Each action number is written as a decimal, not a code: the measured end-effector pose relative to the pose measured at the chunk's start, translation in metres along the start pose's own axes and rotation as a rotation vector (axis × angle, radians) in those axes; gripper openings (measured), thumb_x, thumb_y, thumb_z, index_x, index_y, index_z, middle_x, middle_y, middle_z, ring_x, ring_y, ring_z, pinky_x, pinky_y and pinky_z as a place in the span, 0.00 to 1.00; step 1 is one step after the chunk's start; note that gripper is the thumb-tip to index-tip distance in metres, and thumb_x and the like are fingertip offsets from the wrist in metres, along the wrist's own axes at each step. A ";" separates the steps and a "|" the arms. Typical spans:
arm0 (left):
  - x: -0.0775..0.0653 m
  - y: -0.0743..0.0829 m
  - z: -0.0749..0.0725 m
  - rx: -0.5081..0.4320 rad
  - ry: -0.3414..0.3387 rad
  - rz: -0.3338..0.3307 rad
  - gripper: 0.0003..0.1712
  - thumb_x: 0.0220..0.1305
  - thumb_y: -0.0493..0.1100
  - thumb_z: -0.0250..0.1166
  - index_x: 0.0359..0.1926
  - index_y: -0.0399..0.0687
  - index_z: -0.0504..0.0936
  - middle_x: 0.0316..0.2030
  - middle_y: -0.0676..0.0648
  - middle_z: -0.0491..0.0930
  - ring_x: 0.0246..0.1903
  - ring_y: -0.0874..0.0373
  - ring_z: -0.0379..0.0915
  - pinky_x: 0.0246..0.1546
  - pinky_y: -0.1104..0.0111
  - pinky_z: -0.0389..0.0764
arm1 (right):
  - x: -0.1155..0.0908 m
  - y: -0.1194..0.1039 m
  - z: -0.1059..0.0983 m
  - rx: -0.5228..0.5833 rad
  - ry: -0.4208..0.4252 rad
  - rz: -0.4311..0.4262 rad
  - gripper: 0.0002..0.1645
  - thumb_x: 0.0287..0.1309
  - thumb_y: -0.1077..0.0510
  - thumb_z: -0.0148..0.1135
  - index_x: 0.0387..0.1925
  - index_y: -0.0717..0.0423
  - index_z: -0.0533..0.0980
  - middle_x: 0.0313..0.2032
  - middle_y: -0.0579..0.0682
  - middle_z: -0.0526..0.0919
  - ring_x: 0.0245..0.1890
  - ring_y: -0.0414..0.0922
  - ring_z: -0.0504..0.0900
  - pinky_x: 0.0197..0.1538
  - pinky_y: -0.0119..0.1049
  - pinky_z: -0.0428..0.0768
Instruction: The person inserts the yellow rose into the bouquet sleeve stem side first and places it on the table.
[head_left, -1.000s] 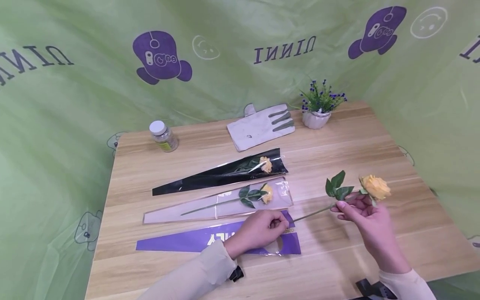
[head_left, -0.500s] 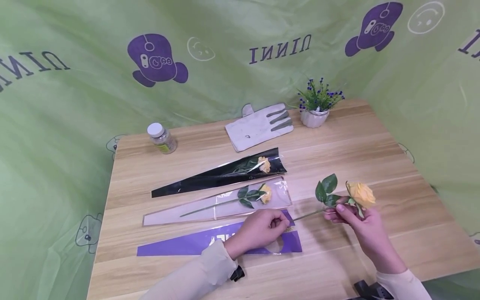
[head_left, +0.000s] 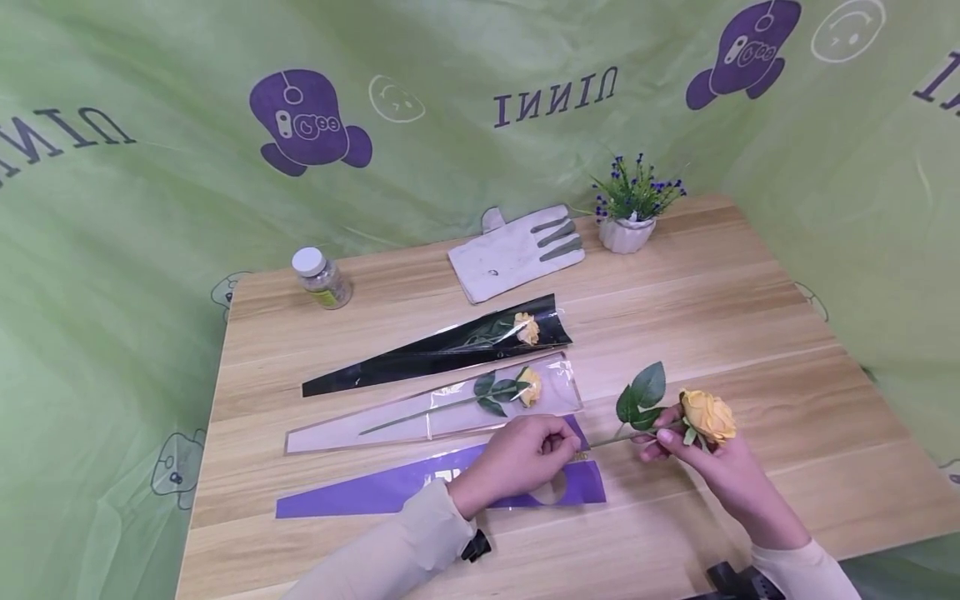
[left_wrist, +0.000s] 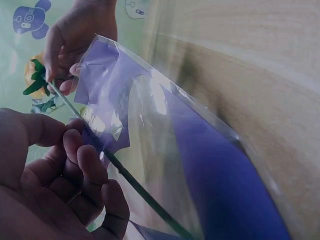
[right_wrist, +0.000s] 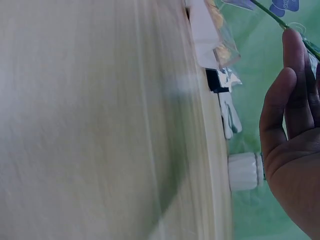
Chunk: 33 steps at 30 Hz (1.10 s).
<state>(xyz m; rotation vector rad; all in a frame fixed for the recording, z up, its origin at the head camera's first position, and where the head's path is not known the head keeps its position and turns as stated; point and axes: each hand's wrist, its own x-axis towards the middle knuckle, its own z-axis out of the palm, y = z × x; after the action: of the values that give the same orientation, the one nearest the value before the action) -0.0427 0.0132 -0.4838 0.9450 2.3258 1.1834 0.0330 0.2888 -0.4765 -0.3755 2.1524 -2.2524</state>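
Note:
My right hand point(head_left: 731, 479) pinches the stem of a yellow artificial rose point(head_left: 708, 417), just below its bloom and beside the green leaves point(head_left: 641, 396). In the left wrist view the lower stem point(left_wrist: 145, 195) runs through the mouth of a purple and clear flower sleeve point(left_wrist: 220, 170). At that mouth, my left hand point(head_left: 517, 462) pinches the sleeve's edge between thumb and fingers. The tapered end of the purple sleeve point(head_left: 360, 492) points left on the table, its middle hidden under my left wrist. In the right wrist view, my right hand's fingertips point(right_wrist: 292, 37) touch the stem.
Behind the purple sleeve lie a pale sleeve point(head_left: 337, 427) and a black sleeve point(head_left: 405, 360), each with a yellow rose inside. Farther back on the wooden table point(head_left: 750, 292) are a capped jar point(head_left: 324, 279), a work glove point(head_left: 510, 254) and a potted plant point(head_left: 628, 233).
My right hand has moved left and slightly down with the rose, and less stem shows between the two hands. My left hand stays at the sleeve's mouth.

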 end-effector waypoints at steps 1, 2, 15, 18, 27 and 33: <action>0.000 0.001 0.000 -0.001 0.000 0.005 0.11 0.72 0.48 0.62 0.34 0.54 0.86 0.20 0.64 0.70 0.22 0.71 0.64 0.26 0.75 0.69 | 0.000 0.001 0.001 0.004 -0.014 0.008 0.11 0.64 0.83 0.49 0.44 0.73 0.70 0.36 0.69 0.84 0.30 0.56 0.88 0.38 0.41 0.85; 0.000 0.002 -0.001 -0.001 -0.001 0.010 0.11 0.72 0.48 0.62 0.34 0.54 0.86 0.20 0.64 0.70 0.22 0.71 0.64 0.26 0.75 0.69 | -0.001 0.002 0.002 0.003 -0.024 0.013 0.11 0.63 0.83 0.50 0.44 0.74 0.70 0.35 0.69 0.84 0.30 0.55 0.88 0.38 0.41 0.85; 0.003 0.009 -0.002 0.038 0.038 0.077 0.09 0.72 0.47 0.62 0.32 0.59 0.84 0.20 0.65 0.69 0.22 0.72 0.63 0.26 0.76 0.67 | -0.006 0.004 0.015 -0.266 0.063 0.050 0.12 0.60 0.77 0.62 0.43 0.64 0.77 0.33 0.53 0.82 0.26 0.43 0.78 0.27 0.36 0.78; 0.004 0.011 -0.002 0.041 0.043 0.091 0.09 0.72 0.47 0.62 0.32 0.59 0.84 0.20 0.65 0.69 0.22 0.72 0.63 0.26 0.77 0.68 | -0.006 0.005 0.020 -0.301 0.068 0.064 0.13 0.59 0.76 0.64 0.43 0.62 0.78 0.35 0.52 0.82 0.26 0.41 0.78 0.25 0.38 0.78; 0.003 0.016 0.000 0.025 0.052 0.120 0.08 0.72 0.46 0.63 0.34 0.58 0.85 0.22 0.65 0.71 0.24 0.73 0.65 0.27 0.78 0.69 | -0.006 0.009 0.035 -0.290 0.131 0.103 0.11 0.58 0.75 0.66 0.42 0.66 0.78 0.37 0.52 0.85 0.33 0.41 0.81 0.35 0.32 0.80; 0.003 0.017 0.001 0.026 0.062 0.138 0.07 0.71 0.45 0.63 0.33 0.57 0.85 0.22 0.65 0.71 0.24 0.74 0.65 0.26 0.79 0.69 | -0.007 0.012 0.036 -0.271 0.094 0.131 0.10 0.61 0.71 0.65 0.45 0.65 0.78 0.39 0.50 0.85 0.38 0.42 0.82 0.42 0.31 0.80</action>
<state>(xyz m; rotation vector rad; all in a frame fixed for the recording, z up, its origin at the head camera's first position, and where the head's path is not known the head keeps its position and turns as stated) -0.0377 0.0233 -0.4708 1.1085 2.3618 1.2551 0.0438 0.2540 -0.4882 -0.1262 2.4566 -1.9534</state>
